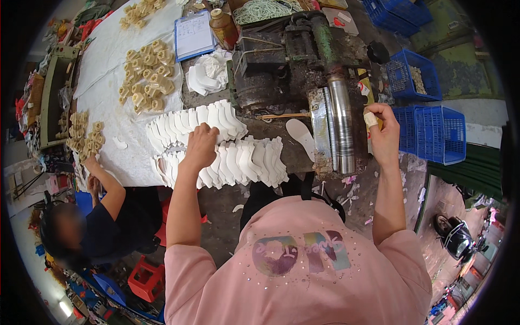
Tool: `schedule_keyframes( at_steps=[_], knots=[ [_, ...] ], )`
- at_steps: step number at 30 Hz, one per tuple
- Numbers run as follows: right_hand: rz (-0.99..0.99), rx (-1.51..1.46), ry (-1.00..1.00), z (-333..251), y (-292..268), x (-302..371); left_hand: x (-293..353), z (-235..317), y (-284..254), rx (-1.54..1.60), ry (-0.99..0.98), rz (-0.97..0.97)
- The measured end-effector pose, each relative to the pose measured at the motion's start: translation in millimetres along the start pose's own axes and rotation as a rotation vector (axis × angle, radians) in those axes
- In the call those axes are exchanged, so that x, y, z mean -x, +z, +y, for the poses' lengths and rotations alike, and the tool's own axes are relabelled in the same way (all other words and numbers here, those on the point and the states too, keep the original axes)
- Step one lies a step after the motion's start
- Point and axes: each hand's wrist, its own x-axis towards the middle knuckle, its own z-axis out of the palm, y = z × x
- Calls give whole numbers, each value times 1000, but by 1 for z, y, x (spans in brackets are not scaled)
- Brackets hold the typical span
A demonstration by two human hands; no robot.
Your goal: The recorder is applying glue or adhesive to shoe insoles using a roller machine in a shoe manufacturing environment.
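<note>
Two rows of thin white curved pieces (254, 160) overlap one another along the near edge of the table. My left hand (201, 147) rests between the rows, its fingers curled down onto the white pieces and their tips partly hidden. At the right side of a greasy machine with a shiny metal roller (341, 127), my right hand (385, 138) is raised with its fingers bent together. Something cream-coloured (370, 118) is at its fingertips; whether it is held or wrapped round a finger, I cannot tell. A white sole-shaped piece (300, 138) lies left of the roller.
Clusters of beige moulded parts (146, 73) lie on the white-covered table (103, 54). Behind are a clipboard (194, 35), a brown bottle (223, 28) and a white bundle (208, 73). Blue crates (441, 134) stand at right. Another person (108, 216) works at left beside a red stool (146, 277).
</note>
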Motion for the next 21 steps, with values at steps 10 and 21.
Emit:
schedule_keyframes(
  at_steps=[10,21],
  knots=[
    [-276,-87,-367,-82,60,23,13,130,-79,1914,458,238],
    [-156,-171,-416,-68,59,19,8,174,-66,1770,232,320]
  ],
)
